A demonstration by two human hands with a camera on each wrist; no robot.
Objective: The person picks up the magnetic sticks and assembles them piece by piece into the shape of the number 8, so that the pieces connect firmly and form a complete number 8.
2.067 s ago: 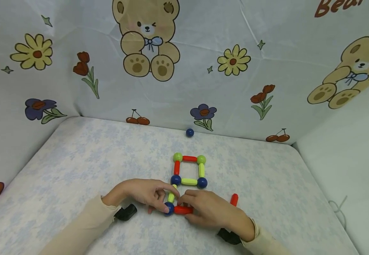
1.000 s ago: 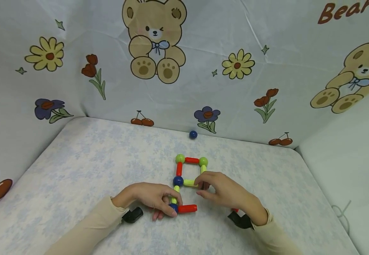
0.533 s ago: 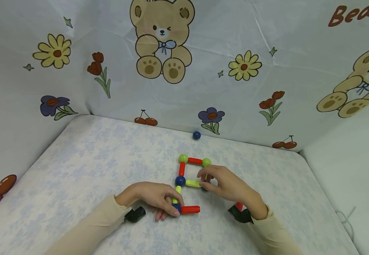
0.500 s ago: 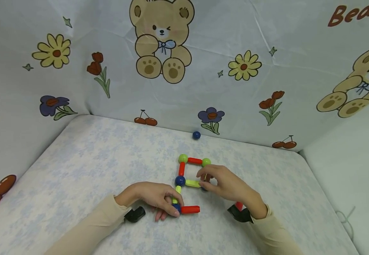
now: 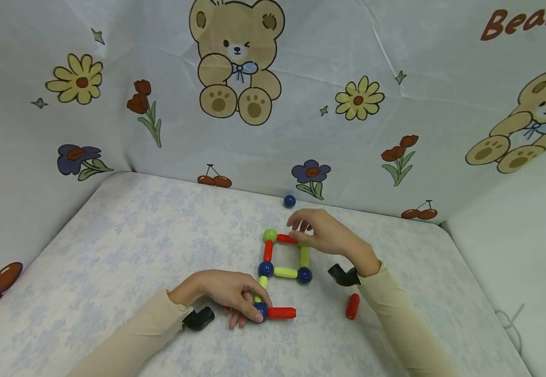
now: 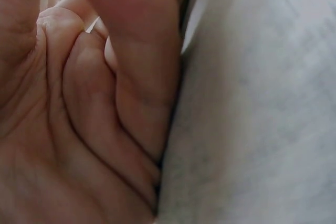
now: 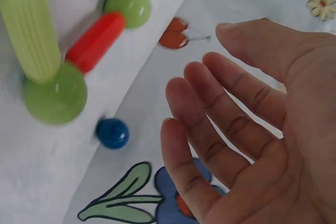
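My left hand [image 5: 223,293] pinches a blue ball [image 5: 262,311] at the near corner of a magnetic stick-and-ball shape. A red stick [image 5: 282,313] sticks out rightward from that ball, and a yellow-green stick [image 5: 263,284] joins it to another blue ball [image 5: 265,269]. Beyond lies a square of sticks with green balls [image 5: 270,235] at its far corners. My right hand [image 5: 327,230] hovers over the far right corner, its fingers loosely bent and holding nothing. A loose blue ball [image 7: 112,133] lies ahead of its fingers. The left wrist view shows only palm, fingers and cloth.
A loose red stick [image 5: 352,306] lies on the patterned tablecloth [image 5: 160,225] right of the shape. Behind the table's far edge rises a cloth wall [image 5: 169,131] printed with bears and flowers. A thin pale cord [image 5: 509,324] is at the right.
My right hand has gone from the red stick, over the square's near right blue ball, to its far right corner. The left hand stays at the near blue ball. The view shifts slightly.
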